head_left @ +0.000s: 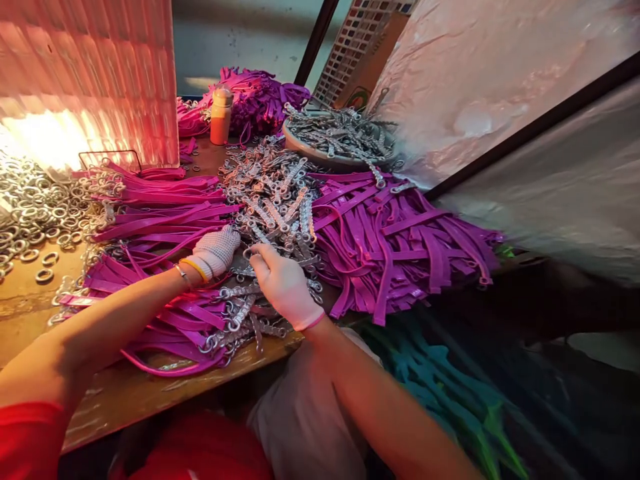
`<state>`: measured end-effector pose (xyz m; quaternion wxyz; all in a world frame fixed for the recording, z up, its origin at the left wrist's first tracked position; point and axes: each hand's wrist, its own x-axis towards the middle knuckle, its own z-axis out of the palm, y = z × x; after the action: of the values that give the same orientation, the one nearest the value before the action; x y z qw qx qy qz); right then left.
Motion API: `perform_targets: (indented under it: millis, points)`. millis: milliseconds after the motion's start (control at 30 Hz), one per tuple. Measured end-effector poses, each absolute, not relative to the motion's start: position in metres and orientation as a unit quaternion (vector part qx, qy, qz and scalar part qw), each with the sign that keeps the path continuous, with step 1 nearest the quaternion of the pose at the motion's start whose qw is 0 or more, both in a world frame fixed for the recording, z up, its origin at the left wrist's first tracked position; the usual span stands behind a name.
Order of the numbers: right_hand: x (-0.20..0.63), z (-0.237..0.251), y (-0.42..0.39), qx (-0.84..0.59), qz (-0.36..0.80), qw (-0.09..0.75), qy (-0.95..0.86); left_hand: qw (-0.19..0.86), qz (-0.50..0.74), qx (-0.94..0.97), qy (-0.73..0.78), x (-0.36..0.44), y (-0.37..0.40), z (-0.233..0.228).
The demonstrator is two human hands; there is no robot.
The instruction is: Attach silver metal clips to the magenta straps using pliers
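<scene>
My left hand (216, 251) wears a white knit glove and rests, fingers curled, on the edge of a heap of short metal chains with clips (270, 193). My right hand (284, 283), in a thin pale glove, pinches a metal ring on one chain at the near side of that heap. Magenta straps (160, 207) lie fanned out under and left of my left hand. A bigger spread of purple straps (400, 243) lies to the right of my right hand.
Loose metal rings (35, 213) cover the table's left side. A round tray of chains (340, 137) and an orange bottle (221, 115) stand at the back with more purple straps (260, 97). Teal and green straps (440, 393) hang below the wooden table edge (150, 390).
</scene>
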<state>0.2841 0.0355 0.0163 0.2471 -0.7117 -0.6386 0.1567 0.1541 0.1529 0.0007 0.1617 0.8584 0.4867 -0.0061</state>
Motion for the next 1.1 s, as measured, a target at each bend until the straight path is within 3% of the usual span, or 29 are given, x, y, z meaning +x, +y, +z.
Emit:
perform_targets:
  millis: [100, 233, 300, 500, 600, 700, 800, 933, 1100]
  points:
    - [0.274, 0.018, 0.030, -0.682, 0.173, 0.219, -0.676, 0.220, 0.063, 0.857, 0.462, 0.123, 0.142, 0.008]
    - [0.254, 0.019, 0.025, -0.585, 0.200, 0.265, -0.740, 0.520, 0.197, 0.712, 0.430, 0.068, 0.108, 0.023]
    - [0.241, 0.022, 0.024, -0.570, 0.185, 0.250, -0.761, 0.591, 0.216, 0.640, 0.441, 0.047, 0.088, 0.028]
    - [0.209, 0.032, 0.020, -0.566, 0.032, 0.075, -0.820, 0.630, 0.223, 0.590, 0.452, 0.030, 0.056, 0.023]
    - [0.203, 0.025, 0.020, -0.571, -0.023, 0.042, -0.819, 0.557, 0.231, 0.682, 0.413, 0.033, 0.056, 0.014]
    - [0.203, 0.018, 0.023, -0.585, -0.017, 0.072, -0.807, 0.527, 0.227, 0.716, 0.399, 0.033, 0.059, 0.005]
    - [0.205, 0.021, 0.027, -0.581, 0.043, 0.109, -0.806, 0.607, 0.210, 0.642, 0.419, 0.029, 0.061, -0.002]
    - [0.205, 0.034, 0.030, -0.603, 0.114, 0.024, -0.789, 0.647, 0.222, 0.600, 0.415, 0.025, 0.058, -0.002]
    - [0.205, 0.029, 0.029, -0.591, 0.059, -0.050, -0.803, 0.634, 0.215, 0.610, 0.423, 0.032, 0.058, 0.000]
